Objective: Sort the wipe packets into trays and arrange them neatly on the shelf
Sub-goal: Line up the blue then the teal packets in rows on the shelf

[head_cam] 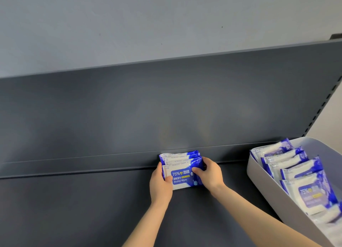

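Left hand, right hand gripping wipe packets on shelf, tray beside

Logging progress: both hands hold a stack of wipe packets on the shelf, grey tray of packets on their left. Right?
No: the head view shows the grey tray on the right. Left hand and right hand do hold the stack of wipe packets on the shelf.

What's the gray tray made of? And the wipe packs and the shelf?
The tray looks like matte plastic: smooth rounded corners. The wipe packs look like glossy plastic film, crinkled and printed. The shelf is likely painted metal, dark and faintly reflective.
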